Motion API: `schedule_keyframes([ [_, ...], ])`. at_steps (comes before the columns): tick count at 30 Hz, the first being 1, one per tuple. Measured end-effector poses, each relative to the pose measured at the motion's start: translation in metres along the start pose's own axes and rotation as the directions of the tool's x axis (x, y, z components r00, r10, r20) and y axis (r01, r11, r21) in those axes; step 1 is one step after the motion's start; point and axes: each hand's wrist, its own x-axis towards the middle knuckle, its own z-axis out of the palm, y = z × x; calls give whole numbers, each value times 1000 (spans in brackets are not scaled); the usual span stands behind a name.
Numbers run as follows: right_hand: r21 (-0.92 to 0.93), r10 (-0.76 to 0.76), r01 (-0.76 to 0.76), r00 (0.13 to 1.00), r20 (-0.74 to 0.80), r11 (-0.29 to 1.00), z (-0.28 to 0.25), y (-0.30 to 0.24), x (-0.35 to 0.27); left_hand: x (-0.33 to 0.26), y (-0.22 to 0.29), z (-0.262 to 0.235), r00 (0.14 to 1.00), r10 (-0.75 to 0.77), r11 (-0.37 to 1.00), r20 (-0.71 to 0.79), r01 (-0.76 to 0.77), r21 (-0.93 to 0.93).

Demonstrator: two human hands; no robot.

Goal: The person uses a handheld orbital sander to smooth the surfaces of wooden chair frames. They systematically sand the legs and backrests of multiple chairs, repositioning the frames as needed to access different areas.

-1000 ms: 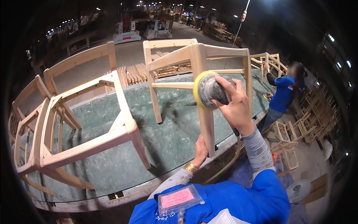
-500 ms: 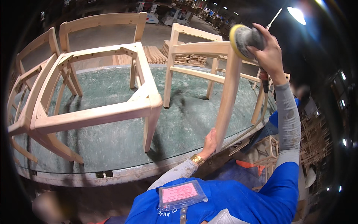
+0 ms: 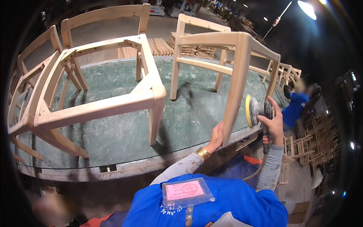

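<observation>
A pale wooden chair frame [image 3: 242, 56] stands on the green-topped table [image 3: 113, 140], its near leg reaching to the table's front edge. My left hand [image 3: 216, 137] is closed around the lower end of that leg. In my right hand [image 3: 275, 120] is a round orbital sander [image 3: 261, 111] with a yellow-edged pad, gripped by its dark body. The pad faces the leg's right side, with a small gap apparent between them. A hose fitting hangs below the sander, next to my wrist.
A larger chair frame [image 3: 102, 109] without a seat stands at left, with another frame [image 3: 22, 75] beyond it. Stacked wood pieces [image 3: 159, 47] lie behind the table. At right, a person in blue [image 3: 296, 108] works on another chair; many frames [image 3: 317, 140] are piled behind. A lamp [image 3: 307, 10] hangs above.
My right hand has brought the sander down from the top of the leg to beside its lower half. My left hand keeps its hold on the leg. The view has shifted slightly.
</observation>
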Motion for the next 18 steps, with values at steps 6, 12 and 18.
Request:
schedule_keyframes([
  [6,-269,197,-205,979,-55,941,19,176,-35,-6,-7,8,997,-79,997,18,79,-9],
  [12,-232,241,-175,925,294,957,160,241,-19,-1,-6,3,999,10,993,-45,-4,120],
  [18,284,209,-424,800,562,860,316,275,-34,-4,14,16,995,-34,973,-93,54,223],
])
